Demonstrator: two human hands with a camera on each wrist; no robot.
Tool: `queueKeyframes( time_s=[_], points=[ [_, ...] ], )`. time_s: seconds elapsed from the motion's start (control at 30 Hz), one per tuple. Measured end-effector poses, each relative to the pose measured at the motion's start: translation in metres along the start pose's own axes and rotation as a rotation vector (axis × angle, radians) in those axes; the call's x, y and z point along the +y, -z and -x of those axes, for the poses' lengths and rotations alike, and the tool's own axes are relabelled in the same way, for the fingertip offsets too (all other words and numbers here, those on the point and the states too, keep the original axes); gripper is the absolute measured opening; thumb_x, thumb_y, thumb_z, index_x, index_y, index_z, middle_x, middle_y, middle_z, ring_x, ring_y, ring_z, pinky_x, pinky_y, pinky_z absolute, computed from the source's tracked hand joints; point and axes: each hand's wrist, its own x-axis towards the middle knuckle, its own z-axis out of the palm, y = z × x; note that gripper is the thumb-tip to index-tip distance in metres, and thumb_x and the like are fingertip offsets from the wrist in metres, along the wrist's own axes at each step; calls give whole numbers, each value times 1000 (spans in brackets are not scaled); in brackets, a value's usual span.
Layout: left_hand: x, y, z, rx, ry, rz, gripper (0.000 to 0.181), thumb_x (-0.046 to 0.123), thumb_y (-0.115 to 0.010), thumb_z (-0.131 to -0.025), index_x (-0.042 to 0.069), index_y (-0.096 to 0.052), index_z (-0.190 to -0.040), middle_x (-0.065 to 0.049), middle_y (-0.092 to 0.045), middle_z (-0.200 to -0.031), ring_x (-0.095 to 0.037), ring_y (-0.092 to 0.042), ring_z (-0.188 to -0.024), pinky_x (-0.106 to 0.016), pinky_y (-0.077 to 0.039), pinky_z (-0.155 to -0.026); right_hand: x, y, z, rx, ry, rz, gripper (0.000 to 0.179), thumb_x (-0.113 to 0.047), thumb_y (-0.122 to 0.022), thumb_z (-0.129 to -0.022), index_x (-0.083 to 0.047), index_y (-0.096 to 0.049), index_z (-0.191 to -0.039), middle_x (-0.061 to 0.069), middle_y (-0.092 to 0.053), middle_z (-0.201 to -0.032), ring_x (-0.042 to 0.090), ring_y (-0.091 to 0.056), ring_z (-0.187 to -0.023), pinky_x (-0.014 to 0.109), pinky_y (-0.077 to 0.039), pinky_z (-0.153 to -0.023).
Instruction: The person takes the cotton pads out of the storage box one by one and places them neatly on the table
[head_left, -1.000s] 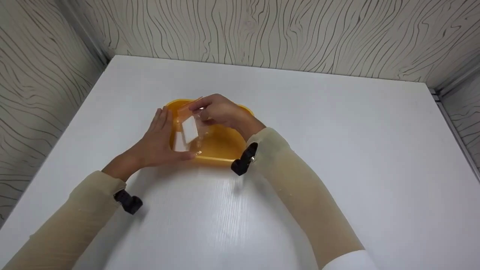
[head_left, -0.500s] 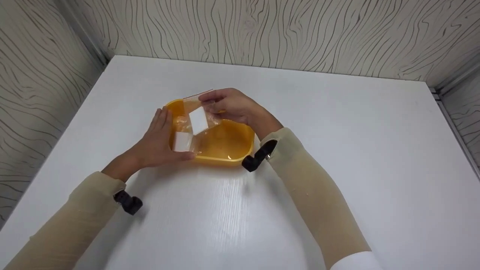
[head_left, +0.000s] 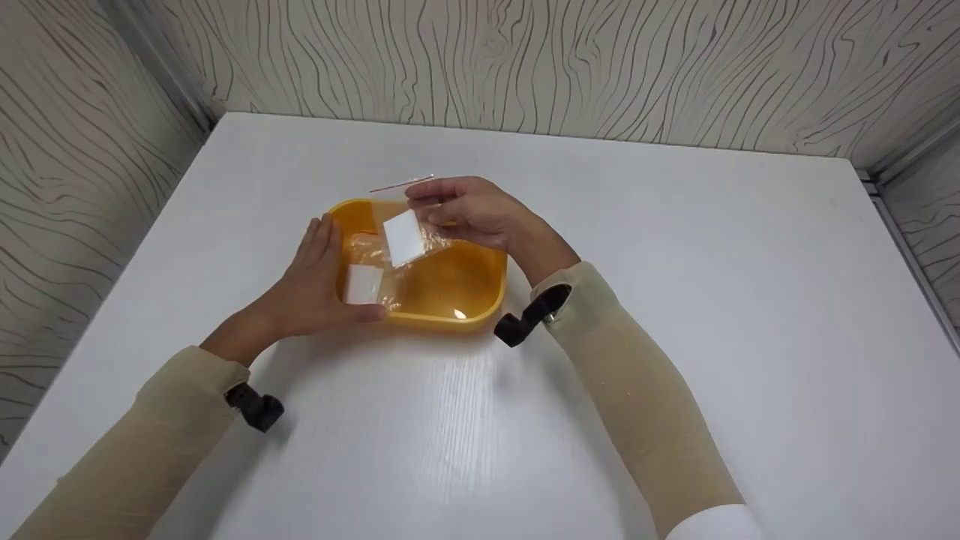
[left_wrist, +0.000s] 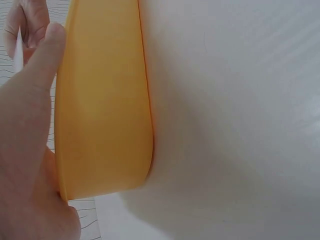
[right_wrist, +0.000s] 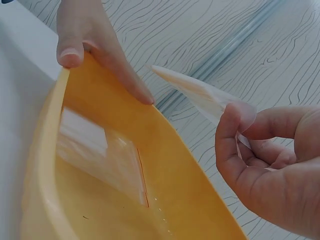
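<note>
My right hand [head_left: 480,214] pinches a small clear zip-lock bag [head_left: 404,238] with a white patch, between thumb and fingers, above the yellow basin [head_left: 450,324]. In the right wrist view this held bag [right_wrist: 200,95] stands up past the rim, off to one side. A second clear bag [right_wrist: 117,165], with a white patch and a red line along one edge, lies inside the basin. My left hand [head_left: 315,289] rests on the basin's left end, fingers straight along the rim and thumb [left_wrist: 50,42] on the near edge.
The basin stands on a white table [head_left: 675,300] with a patterned wall [head_left: 525,67] behind it. Black camera mounts [head_left: 256,406] sit on both wrists. A metal strip [right_wrist: 235,45] runs along the wall corner.
My right hand has moved up and to the right with the held bag, drawing it off the other one, which stays in the basin. My left hand stays in place.
</note>
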Motion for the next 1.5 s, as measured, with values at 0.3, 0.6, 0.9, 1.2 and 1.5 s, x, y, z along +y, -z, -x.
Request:
queueKeyframes(
  time_s=[0.3,0.6,0.9,1.2,1.5],
  points=[
    [-1,0,3,0,21,-20,141,74,-70,-78,-6,14,-157,-23,20,-166,-38,20,-153,-61,-8,-121,-1,5,6,3,-8,-20,41,13,-56,-96,-1,-63,-134,11,-64,-129,19,-60,-93,21,-57,-79],
    [-2,0,3,2,22,-11,141,75,-70,-78,-5,17,-156,-21,21,-166,-37,21,-153,-60,-8,-122,-4,19,16,-10,6,-43,41,13,-56,-96,1,-61,-135,13,-63,-128,18,-62,-92,21,-57,-80],
    [-2,1,4,1,9,-14,141,74,-70,-79,-7,16,-156,-22,22,-166,-36,22,-153,-60,-6,-122,-3,41,33,-15,3,-22,43,14,-57,-95,3,-59,-136,11,-64,-124,18,-63,-99,23,-57,-85],
    [-3,1,6,-3,4,-14,141,74,-70,-79,-7,16,-155,-22,23,-165,-36,23,-153,-59,-3,-123,-6,55,49,-7,4,-14,45,16,-58,-93,5,-57,-136,9,-65,-121,17,-64,-98,22,-57,-83],
    [-4,1,7,9,-9,-13,141,75,-70,-79,-7,17,-156,-23,22,-165,-36,22,-153,-59,-4,-123,-8,68,63,1,3,-6,42,14,-59,-93,3,-60,-134,8,-64,-122,17,-64,-97,21,-57,-82]
  ],
)
